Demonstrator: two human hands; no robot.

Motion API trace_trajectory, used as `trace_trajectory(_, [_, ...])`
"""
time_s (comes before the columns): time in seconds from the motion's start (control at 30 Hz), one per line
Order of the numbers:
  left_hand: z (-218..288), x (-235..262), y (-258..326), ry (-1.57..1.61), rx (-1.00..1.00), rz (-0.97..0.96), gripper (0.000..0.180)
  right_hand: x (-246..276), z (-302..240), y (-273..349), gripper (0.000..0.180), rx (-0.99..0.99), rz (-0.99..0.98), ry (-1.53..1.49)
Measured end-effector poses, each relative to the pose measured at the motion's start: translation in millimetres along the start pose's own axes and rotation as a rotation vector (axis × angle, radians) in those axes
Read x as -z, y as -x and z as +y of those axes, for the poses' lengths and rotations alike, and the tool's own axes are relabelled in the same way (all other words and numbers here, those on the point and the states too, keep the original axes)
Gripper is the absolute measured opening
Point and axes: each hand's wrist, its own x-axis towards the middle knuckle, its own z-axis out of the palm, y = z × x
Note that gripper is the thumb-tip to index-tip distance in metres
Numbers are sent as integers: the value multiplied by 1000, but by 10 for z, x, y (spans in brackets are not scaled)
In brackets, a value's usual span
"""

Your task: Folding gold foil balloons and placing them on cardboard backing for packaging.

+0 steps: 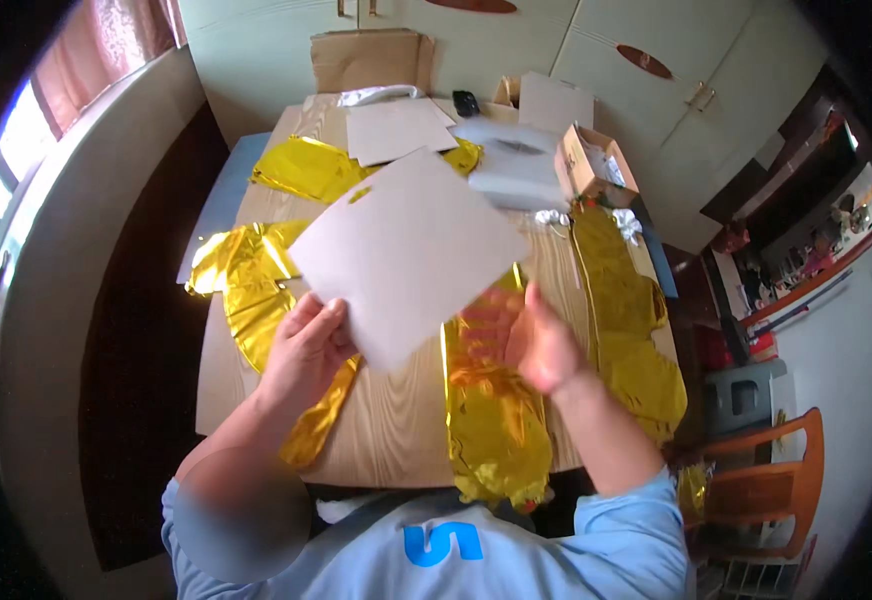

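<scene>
A square light-grey cardboard sheet [411, 250] is held up over the table, tilted with one corner toward me. My left hand [306, 345] pinches its lower left edge, thumb on top. Off the sheet's lower right edge, my right hand [541, 345] is open, fingers apart and slightly blurred, with nothing visible in it. Beneath that hand lies a flat, shiny gold foil piece [496, 440], like a deflated balloon. A curved gold foil piece [246, 310] lies left of the sheet, partly hidden by my left hand. A long gold foil piece [631, 340] is spread along the right side.
Beyond the sheet are another gold foil piece [301, 170], stacked grey cardboard sheets [396, 128] and clear plastic packaging [516, 165]. An open cardboard box [596, 165] stands at the far right corner of the wooden table [396, 440]. A wooden chair [766, 490] is at the right.
</scene>
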Motion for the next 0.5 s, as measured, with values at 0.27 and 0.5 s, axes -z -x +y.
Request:
trace_trajectory(0.27, [-715,-805,604,-921,66,-254,32,-311,244,1252,26,578,934,885])
trace_trajectory(0.5, [-1330,-529,1146,-1790,-518,-346,67,-360,176,1268,31,661,482,2540])
